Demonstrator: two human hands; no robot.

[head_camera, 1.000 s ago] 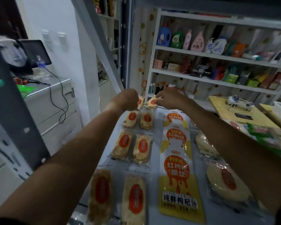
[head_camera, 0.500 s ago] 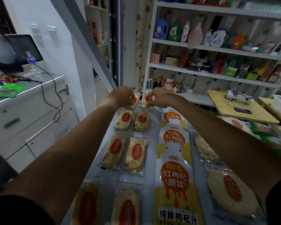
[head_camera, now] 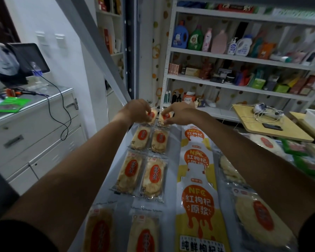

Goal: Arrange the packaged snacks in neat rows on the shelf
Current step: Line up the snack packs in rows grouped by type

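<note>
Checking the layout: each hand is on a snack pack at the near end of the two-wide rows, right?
Not the near end. The head view shows the left hand and right hand each holding a snack pack at the far end of the rows.

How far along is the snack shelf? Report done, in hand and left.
Done: three pairs of rice cracker packs lie two abreast down the shelf, beside a line of yellow juice pouches. In hand: the left hand and right hand each hold a far-end pack, setting the last pair. Left: the round cracker packs along the right edge look less even.
</note>
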